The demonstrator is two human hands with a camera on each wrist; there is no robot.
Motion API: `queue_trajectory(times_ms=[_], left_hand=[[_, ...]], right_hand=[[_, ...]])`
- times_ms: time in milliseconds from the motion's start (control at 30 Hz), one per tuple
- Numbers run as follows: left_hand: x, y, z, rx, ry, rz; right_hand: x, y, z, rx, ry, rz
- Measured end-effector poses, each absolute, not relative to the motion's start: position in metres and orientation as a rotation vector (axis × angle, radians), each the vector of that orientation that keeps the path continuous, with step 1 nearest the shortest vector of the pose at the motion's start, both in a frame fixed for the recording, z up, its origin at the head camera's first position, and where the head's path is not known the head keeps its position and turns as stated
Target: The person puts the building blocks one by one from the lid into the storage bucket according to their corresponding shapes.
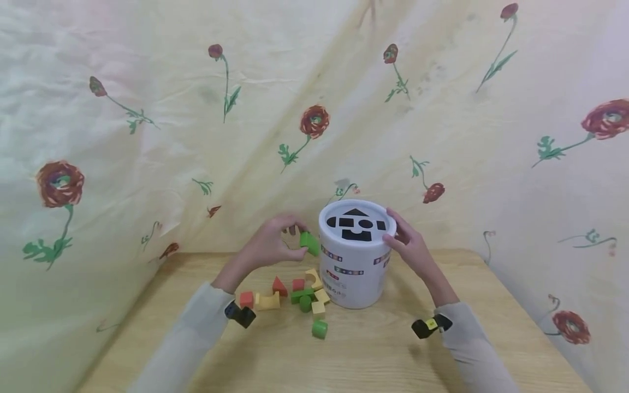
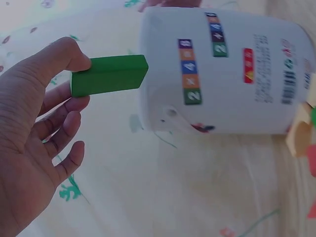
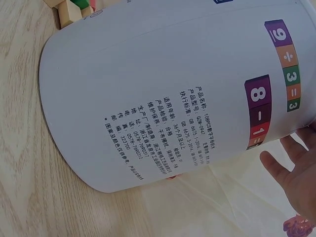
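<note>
My left hand (image 1: 267, 243) pinches a green rectangular block (image 2: 109, 76) by one end, between thumb and fingers. The block's free end points at the upper side of a white bucket (image 1: 351, 281), close to its rim. Several black shaped openings show in the bucket's lid (image 1: 336, 209), among them a triangle, a circle and an arch-like cutout. On the bucket's right side, my right hand (image 1: 413, 251) rests its thumb and fingers against the rim, steadying nothing else. In the right wrist view its fingers are fairly straight beside the printed wall.
Left of the bucket's base lie loose wooden blocks: a red triangle (image 1: 279, 286), a yellow notched block (image 1: 267, 302), a green cylinder (image 1: 319, 329) and several others. They sit on a light wood table (image 1: 393, 355). Flowered cloth (image 1: 265, 164) hangs behind and at both sides.
</note>
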State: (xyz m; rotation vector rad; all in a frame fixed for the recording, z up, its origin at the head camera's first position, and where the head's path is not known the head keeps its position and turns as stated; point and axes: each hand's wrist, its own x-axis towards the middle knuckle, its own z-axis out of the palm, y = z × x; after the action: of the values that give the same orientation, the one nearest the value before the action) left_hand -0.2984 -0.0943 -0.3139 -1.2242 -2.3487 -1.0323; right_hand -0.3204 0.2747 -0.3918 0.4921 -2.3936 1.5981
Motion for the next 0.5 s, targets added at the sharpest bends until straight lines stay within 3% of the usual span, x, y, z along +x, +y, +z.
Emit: queue_trajectory(times_ms=[500], left_hand=[[-0.323,-0.033,-0.293,-1.115,-2.248,-1.145]], right_hand=[[-0.32,0.276,-0.393,0.482,-2.376,1.617]])
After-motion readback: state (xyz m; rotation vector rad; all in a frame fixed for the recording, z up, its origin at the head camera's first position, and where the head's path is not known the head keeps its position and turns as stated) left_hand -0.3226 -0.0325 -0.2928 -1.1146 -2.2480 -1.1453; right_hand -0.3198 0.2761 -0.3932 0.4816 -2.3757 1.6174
